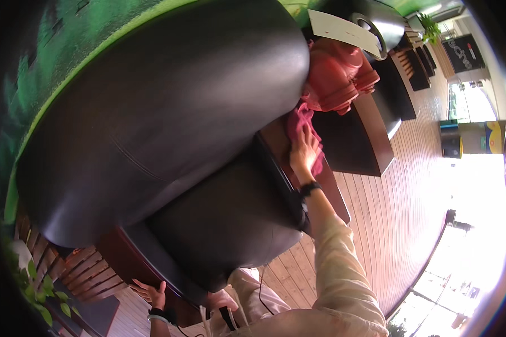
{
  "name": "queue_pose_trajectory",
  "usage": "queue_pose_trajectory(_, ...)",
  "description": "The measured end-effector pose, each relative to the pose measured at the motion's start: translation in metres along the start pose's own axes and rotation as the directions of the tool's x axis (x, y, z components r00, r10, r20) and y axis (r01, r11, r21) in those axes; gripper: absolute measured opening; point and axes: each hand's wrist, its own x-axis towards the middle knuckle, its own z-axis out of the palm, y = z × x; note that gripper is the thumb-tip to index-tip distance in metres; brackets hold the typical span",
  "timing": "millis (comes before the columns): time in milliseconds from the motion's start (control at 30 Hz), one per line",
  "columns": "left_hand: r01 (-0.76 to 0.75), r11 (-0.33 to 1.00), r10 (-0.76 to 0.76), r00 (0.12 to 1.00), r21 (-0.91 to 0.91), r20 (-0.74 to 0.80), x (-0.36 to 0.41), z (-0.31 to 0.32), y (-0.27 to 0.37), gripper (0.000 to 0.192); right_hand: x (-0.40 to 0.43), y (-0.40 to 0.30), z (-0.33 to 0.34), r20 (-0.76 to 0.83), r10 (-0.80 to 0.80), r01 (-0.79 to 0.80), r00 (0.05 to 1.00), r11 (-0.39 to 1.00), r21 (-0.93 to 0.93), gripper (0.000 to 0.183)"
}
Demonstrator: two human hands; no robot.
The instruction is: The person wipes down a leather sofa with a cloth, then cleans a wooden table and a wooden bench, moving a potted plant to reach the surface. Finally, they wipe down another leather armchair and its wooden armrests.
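Observation:
My right hand (305,149) lies with its palm down on a dark pink cloth (300,120), pressing it to the wide wooden armrest (278,137) of a black leather armchair (185,84). The cloth's far end reaches the base of a red fire hydrant figure (331,78). At the lower left, my left hand (152,292) rests by the other wooden armrest (122,252), fingers spread, with nothing seen in it. The black seat cushion (227,210) lies between the armrests. Both wrists wear black bands.
Beyond the hydrant stand more dark armchairs (379,143) and a round metallic object (379,25). A slatted wooden piece (84,269) and a leafy plant (46,295) are at the lower left. Plank flooring (375,198) runs along the right; a green wall (80,50) is behind the chair.

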Motion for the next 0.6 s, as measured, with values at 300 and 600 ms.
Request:
queue_pose_trajectory(300,-0.024,0.999,0.026,0.999,-0.040,0.039,0.000,-0.005,0.012,0.128,-0.247,0.155,-0.005,0.000,0.873,-0.844,0.487,0.471,-0.258,0.050)
queue_pose_trajectory(600,-0.014,0.994,0.022,0.997,-0.113,0.071,0.002,0.009,0.010,0.131,-0.030,-0.106,0.009,-0.133,0.271,-0.251,0.954,0.957,0.149,0.049)
